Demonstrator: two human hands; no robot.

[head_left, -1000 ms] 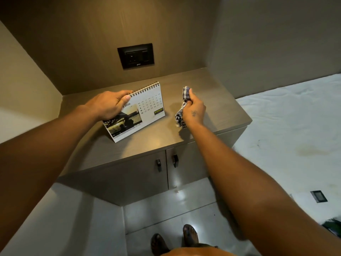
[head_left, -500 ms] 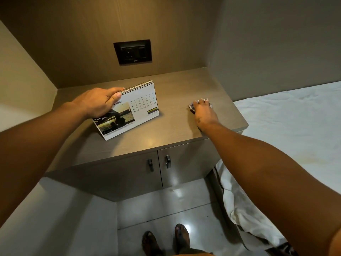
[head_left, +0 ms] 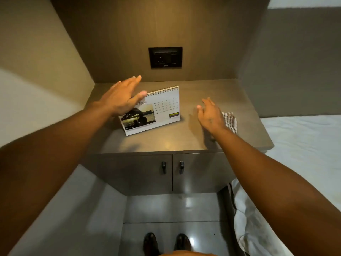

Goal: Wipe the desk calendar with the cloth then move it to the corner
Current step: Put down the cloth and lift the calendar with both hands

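The spiral-bound desk calendar (head_left: 156, 113) stands upright on the brown cabinet top (head_left: 166, 143), left of centre, its photo and date grid facing me. My left hand (head_left: 121, 97) hovers open over the calendar's upper left corner, fingers spread, thumb close to the spiral edge; I cannot tell if it touches. My right hand (head_left: 210, 115) is open above the cabinet top, to the right of the calendar and apart from it. The checked cloth (head_left: 229, 120) lies flat on the cabinet top just right of my right hand, partly hidden by the wrist.
A black socket panel (head_left: 165, 57) is set in the back wall above the cabinet. Walls close in the back left corner (head_left: 96, 84). Two cabinet doors with black handles (head_left: 172, 167) face me. A white bed (head_left: 304, 154) lies to the right. My feet stand on the glossy floor.
My right hand has let go of the cloth, which now lies on the cabinet top. My left hand has opened and lifted off the calendar, which stands on its own.
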